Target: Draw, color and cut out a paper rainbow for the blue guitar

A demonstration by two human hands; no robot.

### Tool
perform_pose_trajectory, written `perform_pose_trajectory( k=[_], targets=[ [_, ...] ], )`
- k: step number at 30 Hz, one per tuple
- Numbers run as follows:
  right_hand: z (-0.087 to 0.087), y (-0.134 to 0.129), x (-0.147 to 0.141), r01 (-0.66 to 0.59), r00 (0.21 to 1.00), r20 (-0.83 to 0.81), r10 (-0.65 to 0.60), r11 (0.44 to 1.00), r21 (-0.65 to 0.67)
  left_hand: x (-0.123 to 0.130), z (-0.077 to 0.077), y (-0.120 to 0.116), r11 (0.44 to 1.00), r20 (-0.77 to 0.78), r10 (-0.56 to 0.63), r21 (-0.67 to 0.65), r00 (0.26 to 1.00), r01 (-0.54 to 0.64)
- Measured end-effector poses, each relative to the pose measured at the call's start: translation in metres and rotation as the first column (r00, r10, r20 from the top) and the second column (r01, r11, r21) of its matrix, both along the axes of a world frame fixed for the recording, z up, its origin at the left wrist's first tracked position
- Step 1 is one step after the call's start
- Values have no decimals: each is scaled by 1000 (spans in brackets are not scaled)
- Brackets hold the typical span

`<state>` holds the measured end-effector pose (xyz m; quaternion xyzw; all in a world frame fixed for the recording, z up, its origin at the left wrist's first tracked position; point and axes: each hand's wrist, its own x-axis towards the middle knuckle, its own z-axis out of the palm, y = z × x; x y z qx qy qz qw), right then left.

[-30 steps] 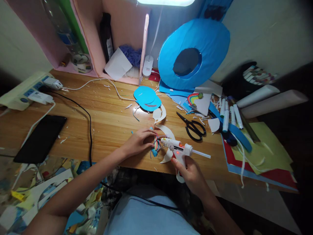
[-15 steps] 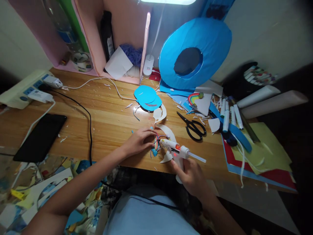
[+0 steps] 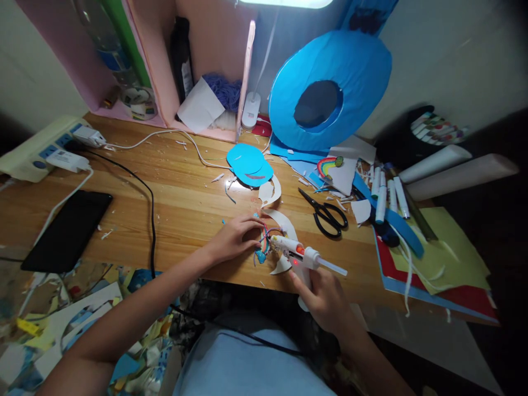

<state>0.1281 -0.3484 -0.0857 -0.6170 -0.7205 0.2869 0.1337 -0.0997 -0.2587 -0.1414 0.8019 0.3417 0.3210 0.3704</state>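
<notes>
Near the table's front edge, my left hand [image 3: 236, 237] pinches the left side of a small rainbow-coloured craft piece [image 3: 264, 242] lying on the wood. Blue bits and a purple strand show around the piece. My right hand [image 3: 325, 294] is wrapped round the handle of a white glue gun [image 3: 289, 246]. A clear glue stick [image 3: 333, 265] juts from its back, and a red light glows on its side. The gun's nozzle points left, close to the rainbow piece; whether they touch I cannot tell. White curved paper cutouts [image 3: 286, 221] lie beside and partly under the gun.
Black scissors [image 3: 328, 214] lie right of the cutouts; blue paper discs [image 3: 249, 165] sit behind. A large blue ring [image 3: 284, 82] stands at the back. Markers [image 3: 381, 201] and coloured sheets [image 3: 454, 242] are at right. A phone [image 3: 68, 231], power strip [image 3: 37, 151] and black cable [image 3: 153, 236] occupy the left.
The glue gun has shifted very slightly at the rainbow piece. My left hand stays in the same place, and the rest looks unchanged.
</notes>
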Motion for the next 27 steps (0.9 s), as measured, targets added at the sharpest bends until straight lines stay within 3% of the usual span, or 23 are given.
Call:
perform_pose_trajectory(
  k=[13, 22, 27],
  targets=[
    [-1, -1, 1, 19, 1000, 10, -19, 1000, -24, 0, 1, 0, 1000, 6, 0, -5, 1000, 0],
    [21, 14, -1, -42, 999, 6, 43, 991, -124, 0, 6, -1, 1000, -13, -5, -16, 1000, 5],
    [23, 20, 1, -49, 998, 27, 53, 989, -138, 0, 8, -1, 1000, -13, 4, -10, 1000, -4]
  ],
)
